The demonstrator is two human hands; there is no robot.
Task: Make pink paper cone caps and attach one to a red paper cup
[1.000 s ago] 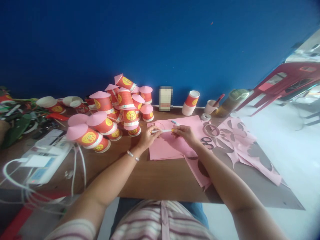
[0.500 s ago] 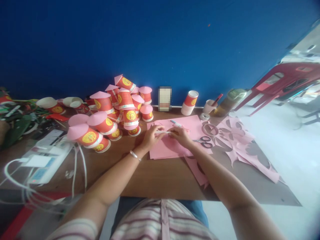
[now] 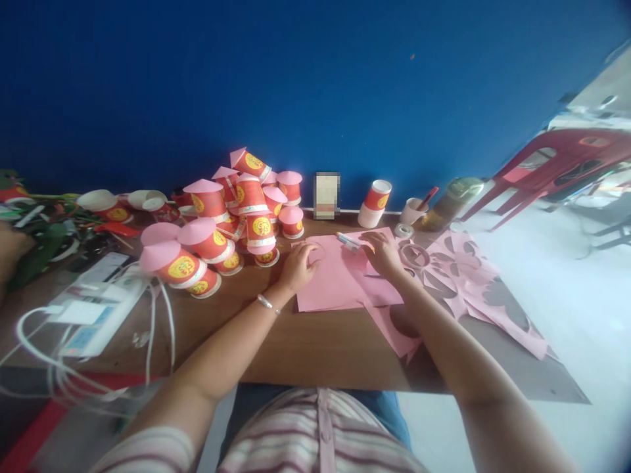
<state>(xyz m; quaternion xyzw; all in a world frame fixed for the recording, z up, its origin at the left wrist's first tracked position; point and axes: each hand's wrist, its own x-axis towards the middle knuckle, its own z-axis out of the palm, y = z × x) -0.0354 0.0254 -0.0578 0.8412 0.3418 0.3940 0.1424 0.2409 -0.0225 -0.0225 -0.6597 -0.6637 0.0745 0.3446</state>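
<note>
Curled loosely over the left side of the pink paper point(image 3: 330, 286) with the left hand point(image 3: 296, 269): thumb and fingers apart, nothing seen between them, just beside a faint curved line point(image 3: 323, 250) on the sheet. Across to the right hand point(image 3: 384, 256), bent down over the far right part of the same paper, fingertips right by the ends of the pens point(image 3: 349, 243). Clamped on one, or merely close? Cannot tell, with so little showing between thumb and fingers.

Pens lying slantwise on the paper, between the hands and toward the back edge. Looks like a marking-out stage, to judge by that curved line, caught at a change of tool. For the next move, best guess: a clean choice of tool on the right, a steadying left palm on the sheet.

Further right, just past the wrist, a ring of tape point(image 3: 417, 265), then pink scraps point(image 3: 510, 330) with rounded cut-outs, spread along the bench point(image 3: 276, 345). Behind those, a small cup point(image 3: 411, 211) with a red stick point(image 3: 430, 196) in it, next to a bottle point(image 3: 454, 202). Over on the left, a heap of red cups point(image 3: 249, 195) under pink cone hats point(image 3: 196, 232), some tilted; nearer, a white power strip point(image 3: 89, 336).
</note>
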